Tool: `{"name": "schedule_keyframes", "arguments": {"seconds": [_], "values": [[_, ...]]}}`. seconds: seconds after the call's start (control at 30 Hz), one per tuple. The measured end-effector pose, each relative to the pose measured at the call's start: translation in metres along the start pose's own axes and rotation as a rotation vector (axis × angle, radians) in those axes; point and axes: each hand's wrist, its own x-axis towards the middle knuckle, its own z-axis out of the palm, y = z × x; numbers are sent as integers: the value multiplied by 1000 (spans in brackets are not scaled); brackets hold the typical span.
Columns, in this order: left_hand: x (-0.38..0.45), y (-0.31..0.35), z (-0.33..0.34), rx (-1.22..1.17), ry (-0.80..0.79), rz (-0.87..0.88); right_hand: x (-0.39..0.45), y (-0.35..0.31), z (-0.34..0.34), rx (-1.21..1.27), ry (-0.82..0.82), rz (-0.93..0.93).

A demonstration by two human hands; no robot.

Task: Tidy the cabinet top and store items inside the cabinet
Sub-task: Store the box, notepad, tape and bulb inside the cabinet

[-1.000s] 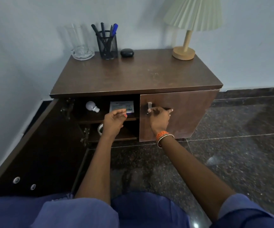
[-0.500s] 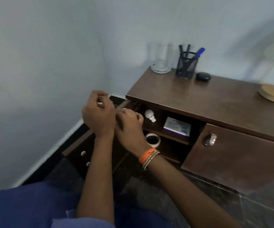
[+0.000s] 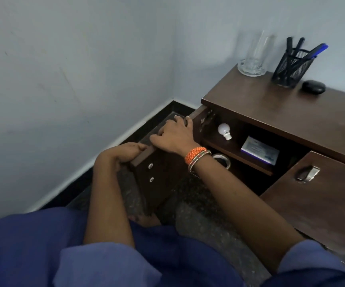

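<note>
The brown cabinet (image 3: pixel 291 117) has its left door (image 3: pixel 163 179) swung open toward me. My left hand (image 3: pixel 123 152) grips the door's top edge near its outer corner. My right hand (image 3: pixel 173 135), with orange bangles at the wrist, lies curled over the same edge closer to the hinge. Inside, a white bulb (image 3: pixel 224 130) and a small white-and-blue box (image 3: pixel 258 150) sit on the upper shelf. A roll of tape (image 3: pixel 222 159) shows below, partly behind my wrist. On top stand a clear glass (image 3: pixel 254 56), a mesh pen holder (image 3: pixel 292 67) and a black case (image 3: pixel 313 87).
The right door (image 3: pixel 323 195) is closed, with a metal handle (image 3: pixel 307 174). A pale wall with a white and black skirting (image 3: pixel 113 139) runs close along the left of the open door. Dark speckled floor (image 3: pixel 198 220) lies in front. My blue-clad knees fill the bottom.
Both hands left the shelf and the right door handle and came over to the open left door's top edge. The view swung left; the lamp is out of view.
</note>
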Motion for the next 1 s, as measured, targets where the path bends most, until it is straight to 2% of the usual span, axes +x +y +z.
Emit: {"name": "schedule_keyframes", "arguments": {"seconds": [0.17,0.3,0.37,0.5,0.63,0.7,0.8,0.87,0.93,1.0], "values": [[-4,7,10,86,-239,-49,-17,14,-9,-82,-70,-17],[1,22,34,331,-313,-62,-30,32,-14,-113,-138,-9],[5,29,51,407,-411,-50,-38,42,-19,-82,-173,17],[22,36,95,449,-591,10,-52,68,-31,-118,-252,0],[29,44,139,404,-636,93,-70,104,-42,-50,-256,-83],[30,45,155,351,-598,161,-87,120,-44,131,-111,-107],[39,47,176,309,-536,270,-125,146,-43,339,361,-38],[45,52,192,288,-481,303,-152,171,-35,449,699,199],[50,58,210,254,-407,340,-177,194,-23,566,959,521],[54,64,228,203,-325,376,-195,214,-12,610,1009,772]]}}
